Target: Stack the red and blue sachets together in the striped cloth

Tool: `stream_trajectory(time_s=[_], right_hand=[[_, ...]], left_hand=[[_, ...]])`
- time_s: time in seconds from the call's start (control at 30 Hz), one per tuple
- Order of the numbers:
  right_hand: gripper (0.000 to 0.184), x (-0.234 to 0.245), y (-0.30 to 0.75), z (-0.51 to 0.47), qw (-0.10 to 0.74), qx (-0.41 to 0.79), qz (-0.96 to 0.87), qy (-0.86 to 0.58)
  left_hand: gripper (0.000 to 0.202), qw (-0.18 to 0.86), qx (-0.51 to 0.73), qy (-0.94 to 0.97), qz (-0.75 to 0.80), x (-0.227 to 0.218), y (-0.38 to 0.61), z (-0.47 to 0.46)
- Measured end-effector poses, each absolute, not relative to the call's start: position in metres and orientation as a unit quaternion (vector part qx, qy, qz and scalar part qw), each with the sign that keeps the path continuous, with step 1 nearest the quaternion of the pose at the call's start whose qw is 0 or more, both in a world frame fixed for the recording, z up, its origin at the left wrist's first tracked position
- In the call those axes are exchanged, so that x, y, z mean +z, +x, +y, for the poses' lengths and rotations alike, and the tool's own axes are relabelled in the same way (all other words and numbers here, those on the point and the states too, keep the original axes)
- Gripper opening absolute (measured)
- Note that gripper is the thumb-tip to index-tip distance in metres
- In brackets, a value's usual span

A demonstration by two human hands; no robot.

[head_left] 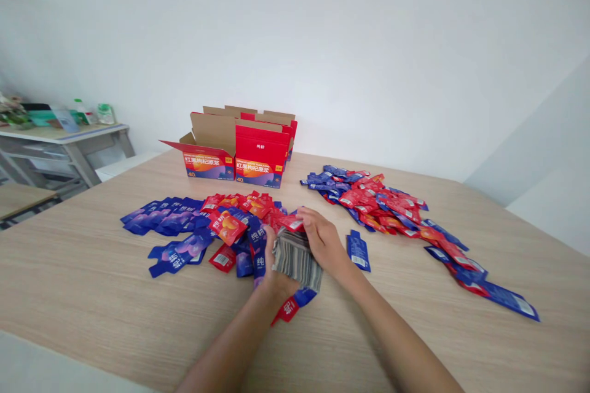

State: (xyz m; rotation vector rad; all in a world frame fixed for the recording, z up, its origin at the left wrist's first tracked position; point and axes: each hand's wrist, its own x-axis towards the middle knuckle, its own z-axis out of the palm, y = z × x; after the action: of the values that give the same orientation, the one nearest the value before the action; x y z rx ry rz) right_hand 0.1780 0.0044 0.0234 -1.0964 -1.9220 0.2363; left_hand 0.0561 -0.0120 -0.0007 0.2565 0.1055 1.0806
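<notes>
My left hand (276, 276) and my right hand (326, 241) are closed around the two sides of a stack of sachets (298, 258), whose greyish edges face me in tight rows. Under and beside the stack lie loose sachets, among them a red one (288, 309) poking out below my left wrist. To the left spreads a pile of blue and red sachets (228, 227), some fanned in an overlapping row. A single blue sachet (358, 250) lies flat just right of my right hand. My fingertips on the far side of the stack are partly hidden.
Open cardboard boxes stand at the back of the wooden table (92, 282), including a left one (208, 164) and a right one (259, 163). A larger heap of red and blue sachets (369, 196) trails rightward. A side table (69, 135) with bottles stands far left.
</notes>
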Motion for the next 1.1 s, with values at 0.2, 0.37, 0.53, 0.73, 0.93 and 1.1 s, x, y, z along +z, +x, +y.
stream_trajectory(time_s=[0.2, 0.37, 0.53, 0.73, 0.93, 1.1], right_hand=[[0.045, 0.035, 0.187, 0.01, 0.344, 0.111, -0.815, -0.452], [0.039, 0.029, 0.241, 0.026, 0.105, 0.085, -0.688, -0.713], [0.034, 0.0, 0.293, 0.038, -0.006, 0.111, -0.549, -0.828], [0.065, -0.02, 0.297, 0.052, 0.047, 0.156, -0.577, -0.8], [0.044, -0.006, 0.291, 0.055, 0.207, 0.16, -0.635, -0.727], [0.05, 0.027, 0.275, 0.042, 0.338, 0.17, -0.675, -0.633]], left_hand=[[0.073, 0.773, 0.624, 0.015, 0.116, 0.008, 0.025, 0.009], [0.072, 0.774, 0.62, 0.016, 0.13, 0.007, 0.031, 0.001], [0.068, 0.844, 0.526, 0.069, 0.075, 0.007, 0.047, -0.014], [0.057, 0.864, 0.487, 0.118, 0.059, 0.007, 0.043, -0.013], [0.049, 0.849, 0.512, 0.081, 0.1, 0.001, 0.044, -0.007], [0.057, 0.852, 0.505, 0.066, 0.119, -0.002, 0.047, -0.006]])
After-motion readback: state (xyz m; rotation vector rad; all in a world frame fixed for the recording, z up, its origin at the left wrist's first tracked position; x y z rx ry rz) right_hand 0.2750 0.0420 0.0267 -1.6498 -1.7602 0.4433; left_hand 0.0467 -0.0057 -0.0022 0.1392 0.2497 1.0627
